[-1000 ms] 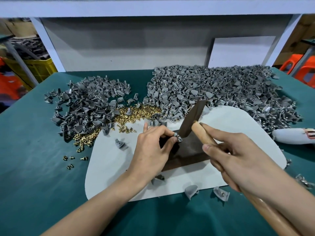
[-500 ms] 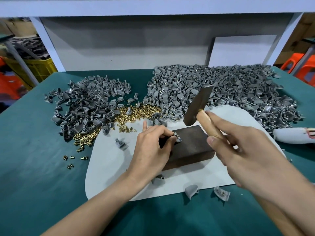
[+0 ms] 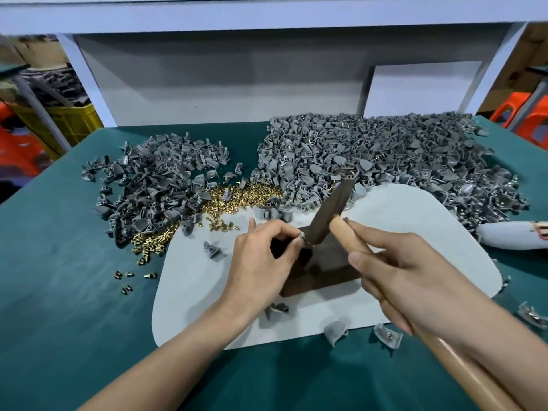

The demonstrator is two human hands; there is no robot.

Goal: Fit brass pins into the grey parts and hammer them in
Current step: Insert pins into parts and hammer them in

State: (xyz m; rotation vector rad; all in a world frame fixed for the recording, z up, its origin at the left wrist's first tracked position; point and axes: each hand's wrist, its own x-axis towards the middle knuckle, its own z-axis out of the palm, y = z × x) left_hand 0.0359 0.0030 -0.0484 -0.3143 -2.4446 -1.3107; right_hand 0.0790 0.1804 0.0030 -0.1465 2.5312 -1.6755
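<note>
Your right hand (image 3: 415, 280) grips the wooden handle of the hammer (image 3: 333, 215), with the fingers curled round it. Your left hand (image 3: 261, 262) pinches one grey part (image 3: 302, 235) between thumb and fingertips at the left end of the dark block (image 3: 326, 271), which sits on the white mat (image 3: 189, 280). The lower end of the hammer head stands at that part. Beyond lie loose brass pins (image 3: 237, 200), flanked by heaps of grey parts (image 3: 370, 155).

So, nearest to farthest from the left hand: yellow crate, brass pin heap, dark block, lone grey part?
1. Dark block, at the left hand's fingertips.
2. Lone grey part, just left.
3. Brass pin heap, farther back.
4. Yellow crate, far back-left.
</note>
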